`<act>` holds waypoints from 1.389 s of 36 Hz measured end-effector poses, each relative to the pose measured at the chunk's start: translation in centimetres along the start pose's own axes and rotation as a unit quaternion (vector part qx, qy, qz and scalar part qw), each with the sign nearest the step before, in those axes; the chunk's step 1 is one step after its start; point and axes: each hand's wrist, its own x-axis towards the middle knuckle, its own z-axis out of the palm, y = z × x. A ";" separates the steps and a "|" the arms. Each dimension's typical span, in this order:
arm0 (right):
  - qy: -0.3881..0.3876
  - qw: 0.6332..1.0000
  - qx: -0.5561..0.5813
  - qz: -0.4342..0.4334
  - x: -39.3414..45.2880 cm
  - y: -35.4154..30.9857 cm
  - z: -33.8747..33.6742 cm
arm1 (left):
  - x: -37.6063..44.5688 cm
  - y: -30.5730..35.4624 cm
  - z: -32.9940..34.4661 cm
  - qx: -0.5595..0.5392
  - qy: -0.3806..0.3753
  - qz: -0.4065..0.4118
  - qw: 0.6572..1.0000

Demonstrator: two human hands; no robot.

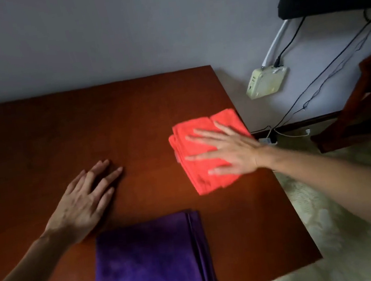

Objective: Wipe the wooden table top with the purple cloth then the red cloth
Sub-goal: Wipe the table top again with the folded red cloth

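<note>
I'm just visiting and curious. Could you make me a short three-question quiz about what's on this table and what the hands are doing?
1. True or false: the right hand lies flat on the red cloth.
2. Which cloth lies nearest the camera? A) red B) purple C) neither
3. Fill in: the left hand rests, fingers spread, on the bare ____.

Key:
1. True.
2. B, the purple cloth, folded and untouched.
3. Table top.

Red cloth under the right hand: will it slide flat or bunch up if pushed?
The red cloth looks soft and folded, so probably floppy and light. The right hand is spread flat on it; it should slide on the smooth wooden table top, though loose layers may bunch.
</note>
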 end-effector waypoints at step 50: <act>0.026 0.996 0.046 -0.067 14.2 -5.6 -2.7 | -6.1 -7.7 0.5 -0.097 0.074 -0.095 0.988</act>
